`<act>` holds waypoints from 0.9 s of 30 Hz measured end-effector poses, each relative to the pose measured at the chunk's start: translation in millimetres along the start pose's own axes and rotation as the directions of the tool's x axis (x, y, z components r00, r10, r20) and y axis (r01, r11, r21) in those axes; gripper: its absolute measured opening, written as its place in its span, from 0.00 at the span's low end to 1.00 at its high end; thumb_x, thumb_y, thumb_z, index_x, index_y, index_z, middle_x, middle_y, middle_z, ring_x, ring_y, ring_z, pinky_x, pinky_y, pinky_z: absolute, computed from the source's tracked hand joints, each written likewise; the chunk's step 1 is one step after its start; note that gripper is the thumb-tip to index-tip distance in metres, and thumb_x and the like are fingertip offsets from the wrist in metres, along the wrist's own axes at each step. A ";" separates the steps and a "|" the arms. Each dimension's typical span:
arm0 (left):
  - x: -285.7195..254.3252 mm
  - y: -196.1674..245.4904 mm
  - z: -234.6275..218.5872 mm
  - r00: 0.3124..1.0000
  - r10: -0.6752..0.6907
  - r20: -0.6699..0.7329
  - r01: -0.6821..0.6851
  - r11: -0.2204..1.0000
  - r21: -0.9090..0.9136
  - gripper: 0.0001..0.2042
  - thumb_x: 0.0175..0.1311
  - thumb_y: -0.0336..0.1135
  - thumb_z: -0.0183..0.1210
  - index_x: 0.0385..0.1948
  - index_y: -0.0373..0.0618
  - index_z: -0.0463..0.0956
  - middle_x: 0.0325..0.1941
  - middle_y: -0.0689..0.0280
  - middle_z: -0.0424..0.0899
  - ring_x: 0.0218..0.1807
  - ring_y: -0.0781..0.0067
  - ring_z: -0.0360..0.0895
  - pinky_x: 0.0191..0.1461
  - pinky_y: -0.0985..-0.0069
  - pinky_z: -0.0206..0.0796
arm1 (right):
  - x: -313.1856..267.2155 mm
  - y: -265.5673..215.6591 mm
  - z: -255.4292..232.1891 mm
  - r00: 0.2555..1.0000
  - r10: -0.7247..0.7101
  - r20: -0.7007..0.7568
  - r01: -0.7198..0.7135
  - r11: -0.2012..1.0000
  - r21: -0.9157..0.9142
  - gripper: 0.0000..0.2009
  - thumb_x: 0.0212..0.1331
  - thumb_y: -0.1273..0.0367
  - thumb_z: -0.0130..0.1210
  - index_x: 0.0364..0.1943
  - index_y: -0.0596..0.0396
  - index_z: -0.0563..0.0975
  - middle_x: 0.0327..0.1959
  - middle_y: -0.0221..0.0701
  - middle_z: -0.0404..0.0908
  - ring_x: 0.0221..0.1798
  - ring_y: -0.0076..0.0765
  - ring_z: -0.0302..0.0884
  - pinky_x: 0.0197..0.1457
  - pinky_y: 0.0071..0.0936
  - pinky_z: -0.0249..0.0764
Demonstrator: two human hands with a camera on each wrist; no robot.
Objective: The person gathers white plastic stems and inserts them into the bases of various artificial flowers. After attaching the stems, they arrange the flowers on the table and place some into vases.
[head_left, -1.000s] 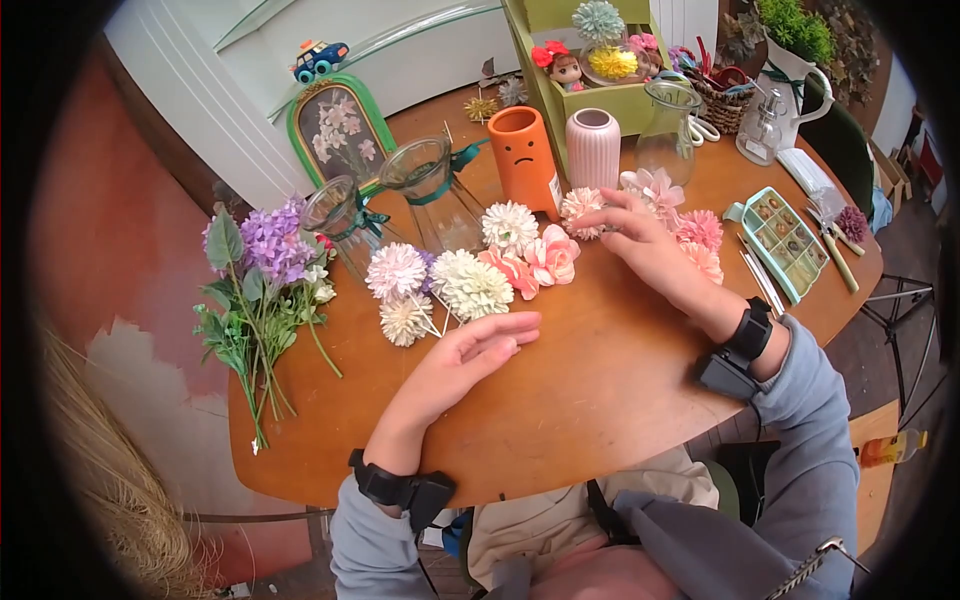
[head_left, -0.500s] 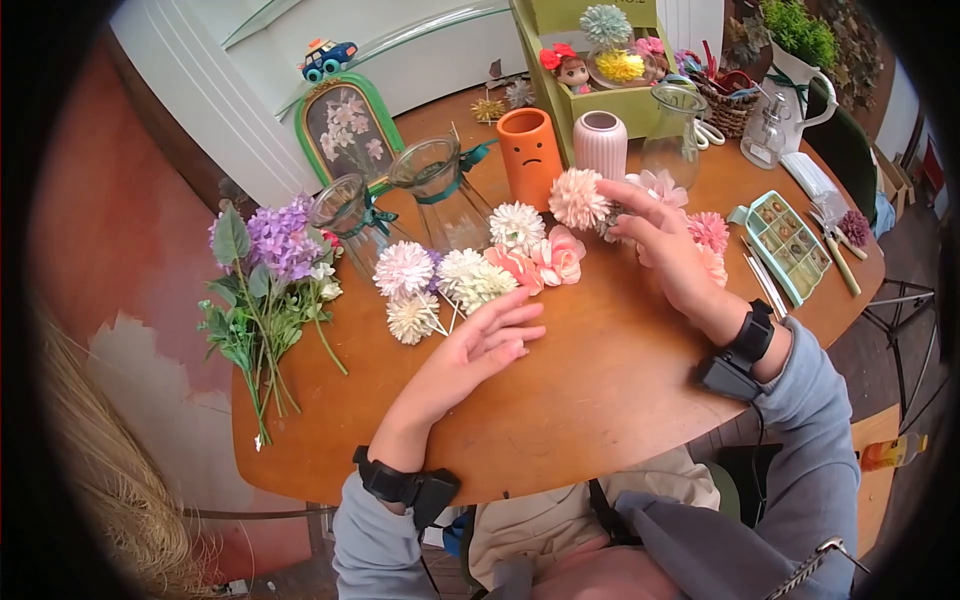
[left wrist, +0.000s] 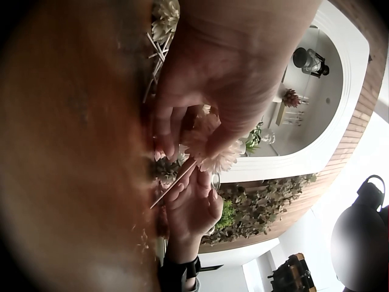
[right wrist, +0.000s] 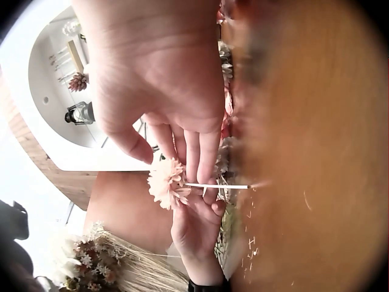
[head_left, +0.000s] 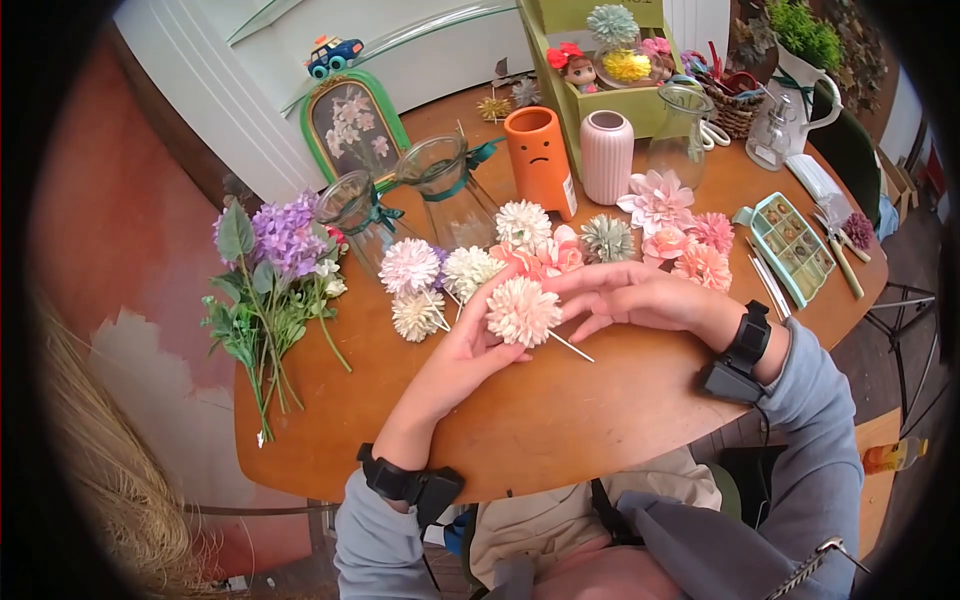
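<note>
A pale peach pompom flower (head_left: 523, 312) is held between the thumb and fingers of the left hand (head_left: 450, 355), above the table. Its short white stem (head_left: 573, 347) points right and toward the person. Beside it, the right hand (head_left: 640, 300) reaches in with fingers loosely extended, tips close to the flower; whether they touch it is unclear. In the left wrist view the left thumb lies against the petals (left wrist: 209, 146). The right wrist view shows the right thumb apart from the flower (right wrist: 165, 182), and the fingers near the stem (right wrist: 225, 186).
Behind the hands lie white flowers (head_left: 524, 224), a grey-green flower (head_left: 607, 239) and pink flowers (head_left: 703, 265). Glass vases (head_left: 450, 205), an orange vase (head_left: 540, 160) and a pink vase (head_left: 606, 160) stand farther back. Purple flowers (head_left: 285, 238) lie left, a compartment box (head_left: 792, 248) right.
The right hand has brought the peach flower from the back row toward the person and left. The left hand has turned and closed on it; the right fingers have loosened.
</note>
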State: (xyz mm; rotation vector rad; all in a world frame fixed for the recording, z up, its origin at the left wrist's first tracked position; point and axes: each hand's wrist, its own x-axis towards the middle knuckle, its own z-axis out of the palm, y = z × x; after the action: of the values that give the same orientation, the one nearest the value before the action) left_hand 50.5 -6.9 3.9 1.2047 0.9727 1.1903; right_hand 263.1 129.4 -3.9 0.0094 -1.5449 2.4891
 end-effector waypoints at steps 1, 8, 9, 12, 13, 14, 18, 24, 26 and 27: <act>-0.3 1.1 -0.4 1.000 0.008 0.010 -0.008 1.000 0.003 0.33 0.60 0.26 0.56 0.67 0.43 0.48 0.63 0.63 0.63 0.58 0.71 0.69 0.51 0.75 0.68 | 0.1 -3.5 2.9 0.999 0.039 -0.003 -0.039 0.996 -0.078 0.24 0.63 0.69 0.47 0.63 0.62 0.60 0.64 0.35 0.63 0.60 0.30 0.68 0.61 0.33 0.68; -4.9 -2.8 -8.3 0.979 0.048 -0.200 -0.038 0.998 0.052 0.20 0.62 0.29 0.54 0.55 0.39 0.62 0.47 0.61 0.76 0.45 0.71 0.77 0.43 0.77 0.70 | 2.0 -4.7 2.4 0.998 0.064 0.013 -0.062 0.987 -0.150 0.23 0.64 0.69 0.46 0.63 0.59 0.61 0.60 0.36 0.67 0.58 0.31 0.69 0.57 0.28 0.69; -5.5 -0.9 -15.2 0.971 0.038 -0.236 -0.034 0.999 0.022 0.18 0.63 0.31 0.53 0.54 0.39 0.63 0.46 0.62 0.76 0.44 0.71 0.77 0.42 0.78 0.70 | 2.0 -4.6 1.7 0.998 0.059 -0.013 -0.061 0.985 -0.160 0.22 0.64 0.69 0.45 0.62 0.58 0.62 0.59 0.36 0.68 0.57 0.31 0.70 0.56 0.27 0.70; -6.0 5.1 -16.8 0.921 0.098 -0.376 -0.119 0.992 -0.032 0.15 0.65 0.39 0.50 0.47 0.38 0.68 0.38 0.63 0.76 0.34 0.76 0.75 0.34 0.81 0.66 | 1.4 -7.0 2.6 0.996 0.053 -0.073 -0.065 0.982 -0.175 0.21 0.64 0.69 0.45 0.61 0.58 0.64 0.53 0.34 0.72 0.54 0.29 0.72 0.54 0.26 0.71; -6.2 2.9 -21.2 0.901 0.133 -0.413 -0.159 0.987 -0.030 0.15 0.65 0.41 0.48 0.46 0.39 0.69 0.34 0.65 0.76 0.31 0.77 0.74 0.31 0.82 0.65 | 1.5 -7.8 3.2 0.995 0.054 -0.089 -0.069 0.982 -0.178 0.20 0.64 0.69 0.45 0.60 0.57 0.64 0.51 0.33 0.74 0.52 0.29 0.73 0.53 0.25 0.71; -6.5 1.9 -23.6 0.878 0.166 -0.450 -0.199 0.980 -0.026 0.16 0.66 0.42 0.47 0.45 0.39 0.70 0.30 0.67 0.76 0.27 0.78 0.72 0.29 0.83 0.63 | 1.5 -7.6 2.6 0.994 0.060 -0.091 -0.076 0.980 -0.185 0.20 0.64 0.69 0.45 0.60 0.57 0.65 0.49 0.33 0.74 0.52 0.28 0.74 0.53 0.25 0.71; -5.8 9.2 -21.4 0.838 0.210 -0.504 -0.208 0.976 0.059 0.18 0.62 0.30 0.53 0.54 0.41 0.64 0.33 0.70 0.74 0.27 0.87 0.67 0.29 0.89 0.58 | 1.6 -7.1 2.9 0.991 0.080 -0.112 -0.102 0.972 -0.214 0.18 0.64 0.68 0.46 0.58 0.56 0.67 0.46 0.31 0.76 0.49 0.27 0.75 0.51 0.22 0.71; 1.9 6.5 -16.4 0.707 0.420 -0.569 -0.294 0.906 0.303 0.23 0.60 0.25 0.54 0.58 0.41 0.60 0.25 0.75 0.67 0.22 0.89 0.60 0.23 0.89 0.51 | 1.2 -5.8 2.8 0.980 0.096 -0.174 -0.136 0.962 -0.236 0.17 0.64 0.67 0.46 0.55 0.56 0.69 0.45 0.30 0.76 0.47 0.25 0.75 0.50 0.21 0.71; 3.2 8.8 -10.5 0.698 0.455 -0.552 -0.369 0.890 0.268 0.21 0.63 0.29 0.53 0.57 0.40 0.61 0.25 0.73 0.69 0.21 0.87 0.62 0.22 0.89 0.52 | 1.2 -6.1 3.1 0.975 0.063 -0.213 -0.114 0.965 -0.235 0.16 0.64 0.68 0.45 0.54 0.57 0.70 0.45 0.31 0.76 0.47 0.25 0.75 0.49 0.21 0.71; 3.7 9.8 -8.3 0.693 0.473 -0.544 -0.405 0.880 0.249 0.20 0.64 0.31 0.53 0.57 0.39 0.62 0.25 0.73 0.70 0.20 0.86 0.63 0.21 0.89 0.52 | 1.4 -5.8 2.1 0.972 0.032 -0.235 -0.088 0.968 -0.235 0.15 0.64 0.69 0.44 0.54 0.58 0.69 0.45 0.31 0.76 0.47 0.25 0.75 0.49 0.22 0.72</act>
State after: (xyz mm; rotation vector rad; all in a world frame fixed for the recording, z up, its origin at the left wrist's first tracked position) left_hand 41.5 -2.3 12.7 1.2115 1.2562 2.0103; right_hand 262.6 130.2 2.3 -0.3563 -1.7587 2.2297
